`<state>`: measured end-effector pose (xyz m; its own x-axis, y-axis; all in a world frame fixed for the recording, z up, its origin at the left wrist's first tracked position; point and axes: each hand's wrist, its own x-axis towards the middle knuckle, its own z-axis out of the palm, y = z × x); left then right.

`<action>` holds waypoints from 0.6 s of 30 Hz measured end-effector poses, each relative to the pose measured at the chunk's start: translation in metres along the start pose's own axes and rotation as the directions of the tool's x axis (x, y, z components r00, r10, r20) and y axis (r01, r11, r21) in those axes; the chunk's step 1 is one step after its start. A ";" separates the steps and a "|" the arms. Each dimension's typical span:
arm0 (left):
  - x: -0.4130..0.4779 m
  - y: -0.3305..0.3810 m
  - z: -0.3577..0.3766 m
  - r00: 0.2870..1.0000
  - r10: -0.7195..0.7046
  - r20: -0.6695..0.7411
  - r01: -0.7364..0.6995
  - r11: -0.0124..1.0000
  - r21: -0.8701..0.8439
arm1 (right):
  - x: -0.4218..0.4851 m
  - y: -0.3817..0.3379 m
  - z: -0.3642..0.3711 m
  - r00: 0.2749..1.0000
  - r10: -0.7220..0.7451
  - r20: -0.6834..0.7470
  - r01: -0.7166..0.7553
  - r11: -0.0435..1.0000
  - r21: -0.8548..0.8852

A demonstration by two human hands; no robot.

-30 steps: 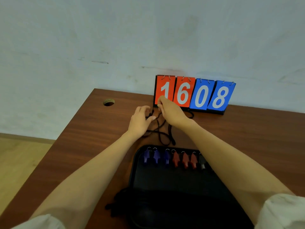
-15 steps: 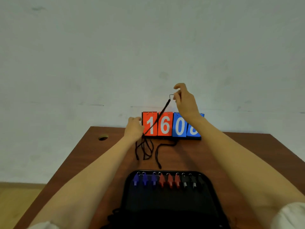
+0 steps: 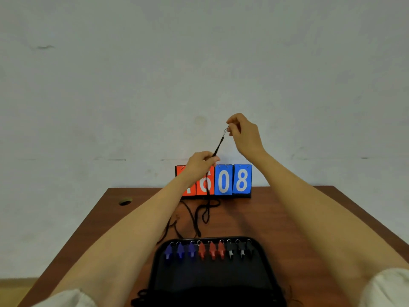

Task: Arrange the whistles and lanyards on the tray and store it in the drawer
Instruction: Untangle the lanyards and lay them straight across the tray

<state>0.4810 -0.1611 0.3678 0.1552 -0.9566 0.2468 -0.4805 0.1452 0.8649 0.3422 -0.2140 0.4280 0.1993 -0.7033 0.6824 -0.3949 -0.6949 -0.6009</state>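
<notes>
Black tray (image 3: 212,282): nearest the camera, sitting on the desk between the two forearms, its near end cut off by the bottom edge.
Whistles (image 3: 209,251): lined up in a row along the tray's far rim, three blue on the left, three red in the middle, three black on the right, each with a small metal ring at the top.
Loose cords (image 3: 141,294): a dark tangle lies on the desk at the tray's near left corner.
Wooden desk (image 3: 287,218): reddish-brown top with a round cable hole (image 3: 125,202) at the far left.
Lanyard (image 3: 218,146): black, drawn taut in the air between both hands; the rest hangs down and pools in loops on the desk just beyond the tray.
Left hand (image 3: 199,162): raised above the desk, fingers closed around the lanyard cord, in front of the scoreboard.
Right hand (image 3: 245,134): higher up, thumb and forefinger pinching the small metal clip at the lanyard's top end.
Scoreboard (image 3: 232,180): stands at the desk's far edge against the wall, two red cards partly hidden by the left hand, then blue cards showing 0 and 8.
Wall (image 3: 199,63): pale and scuffed behind everything.
</notes>
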 end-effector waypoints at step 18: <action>-0.072 -0.084 -0.056 0.963 -0.022 -0.269 0.203 0.714 0.669 | -0.089 0.078 -0.065 0.994 0.102 0.024 -0.068 0.798 -0.599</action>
<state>0.5585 -0.0904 0.3017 0.3922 -0.8563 0.3360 -0.8896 -0.2601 0.3755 0.2354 -0.1959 0.3472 0.1796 -0.7741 0.6070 -0.8655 -0.4177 -0.2766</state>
